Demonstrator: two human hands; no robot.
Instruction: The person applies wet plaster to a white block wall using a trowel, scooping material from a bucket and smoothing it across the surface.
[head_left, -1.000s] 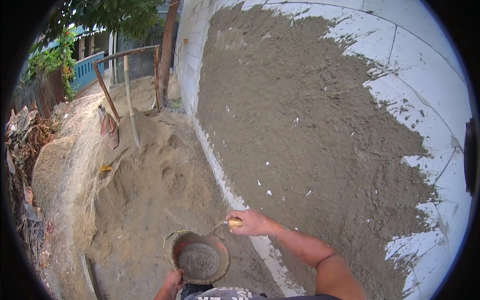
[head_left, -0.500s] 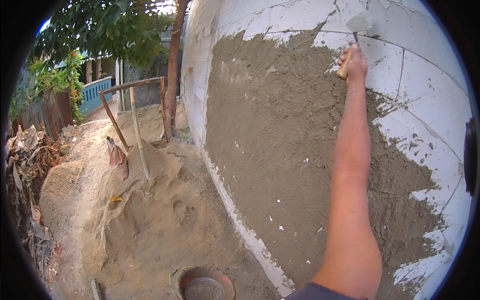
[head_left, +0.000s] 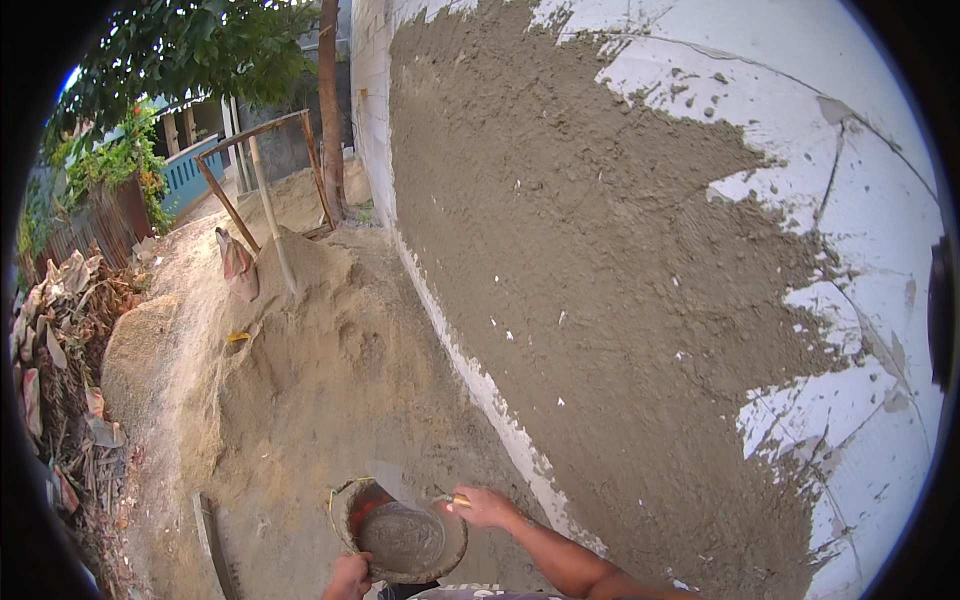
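Observation:
A mortar-caked bucket (head_left: 398,535) with grey wet mix inside is held low at the bottom middle. My left hand (head_left: 349,574) is closed on its near rim at the left. My right hand (head_left: 485,508) grips a trowel by its wooden handle (head_left: 462,502) at the bucket's right side, the blade blurred at the bucket. To the right rises a pale block wall (head_left: 865,190), largely covered by a rough grey layer of wet mortar (head_left: 600,250) with a jagged edge and white flecks.
A sand pile (head_left: 280,380) lies along the wall's foot. A wooden frame (head_left: 255,130) with a leaning pole, a sack (head_left: 240,260) and a tree trunk (head_left: 330,120) stand beyond. A plank (head_left: 212,540) lies at the lower left; dry debris (head_left: 65,340) lines the left.
My right hand with the trowel rose to the upper wall half a second ago and is now back down at the bucket. The view swung up, then down again.

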